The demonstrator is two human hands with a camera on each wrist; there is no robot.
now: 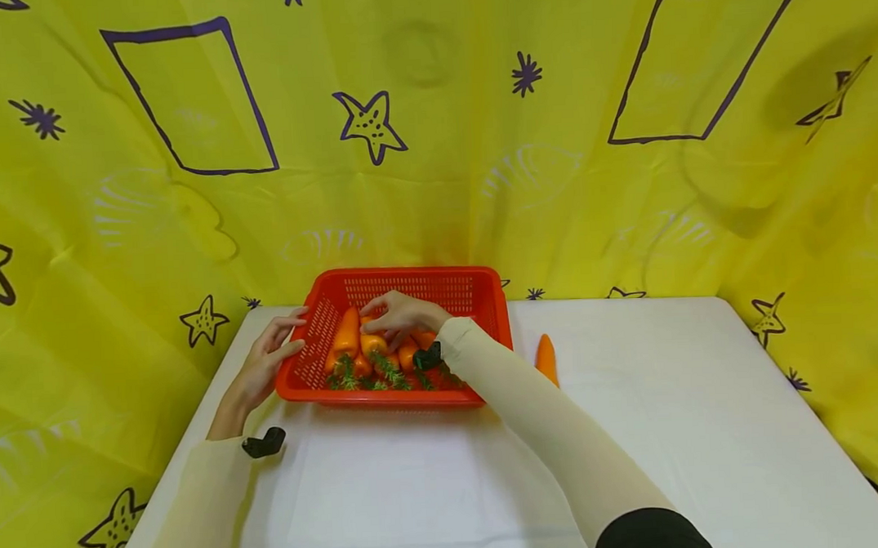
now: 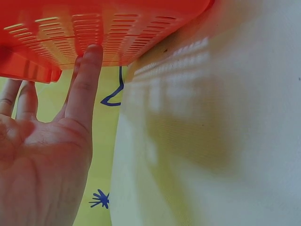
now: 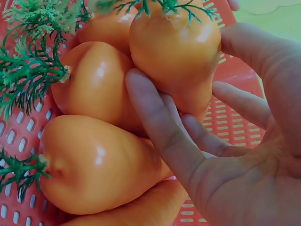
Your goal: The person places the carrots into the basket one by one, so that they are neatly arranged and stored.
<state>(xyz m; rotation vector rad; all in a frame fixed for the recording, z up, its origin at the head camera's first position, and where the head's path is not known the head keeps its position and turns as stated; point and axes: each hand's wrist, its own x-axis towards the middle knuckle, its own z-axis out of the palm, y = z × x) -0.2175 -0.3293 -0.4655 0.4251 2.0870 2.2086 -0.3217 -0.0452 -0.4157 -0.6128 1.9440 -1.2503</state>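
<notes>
In the head view my right hand (image 1: pixel 400 315) is inside the red plastic basket (image 1: pixel 408 400), among orange toy carrots with green tops. In the right wrist view its thumb and fingers hold a plump carrot (image 3: pixel 176 49) from both sides. Two more carrots lie right beside it, one carrot (image 3: pixel 96 82) touching a finger and another carrot (image 3: pixel 94 162) lower down. My left hand (image 1: pixel 262 363) is at the basket's left rim. Seen from the left wrist, its fingers (image 2: pixel 87 84) are fairly straight, one touching the outer wall; others pass behind the rim.
A single carrot (image 1: pixel 546 359) lies on the white table (image 1: pixel 673 411), right of the basket and partly behind my right sleeve. A yellow curtain (image 1: pixel 436 200) with drawn stars encloses the back and sides. Green carrot tops (image 1: pixel 392 372) gather along the basket's front wall.
</notes>
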